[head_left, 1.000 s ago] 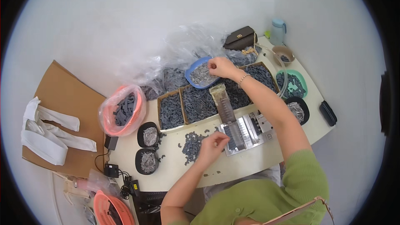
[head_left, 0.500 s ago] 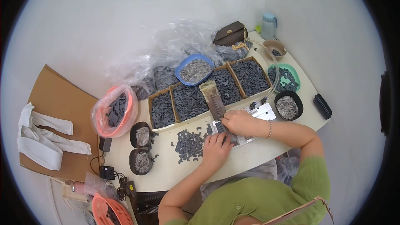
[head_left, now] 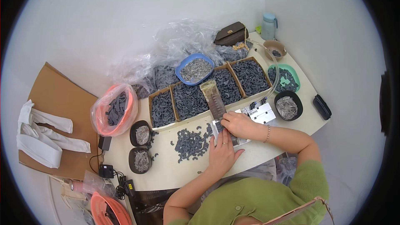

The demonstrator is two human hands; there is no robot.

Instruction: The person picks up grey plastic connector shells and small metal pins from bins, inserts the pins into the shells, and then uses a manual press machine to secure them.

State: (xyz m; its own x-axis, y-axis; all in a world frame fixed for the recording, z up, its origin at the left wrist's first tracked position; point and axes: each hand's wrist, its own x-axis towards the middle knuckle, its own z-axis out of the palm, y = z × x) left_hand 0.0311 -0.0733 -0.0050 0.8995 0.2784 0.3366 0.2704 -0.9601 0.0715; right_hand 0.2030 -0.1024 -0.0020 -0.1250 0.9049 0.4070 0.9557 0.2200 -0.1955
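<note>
My left hand [head_left: 222, 155] rests at the near left end of a silver metal fixture [head_left: 213, 128], its fingers stretched out and touching dark parts there. Just beyond it, my right hand [head_left: 241, 125] bends over the same fixture with its fingers closed and pointing down; whatever they pinch is hidden. A clear, tape-topped plastic chute [head_left: 213, 100] slopes down to the fixture from the divided box. To the left of my left hand lies a loose pile of small dark grey plastic pieces [head_left: 191, 145].
A cardboard box [head_left: 179, 121] in sections holds many grey pieces; a blue bowl [head_left: 178, 73] of metal pins sits on it. Black bowls [head_left: 301, 107] [head_left: 132, 166] hold pins. Also around are a green bowl [head_left: 296, 75], a pink basket [head_left: 134, 118], and a clear hose [head_left: 276, 64].
My left hand has shifted slightly right along the fixture, and its fingers have straightened from a bent pose. The right hand stays almost in place. A small dark piece now shows near the table's front edge.
</note>
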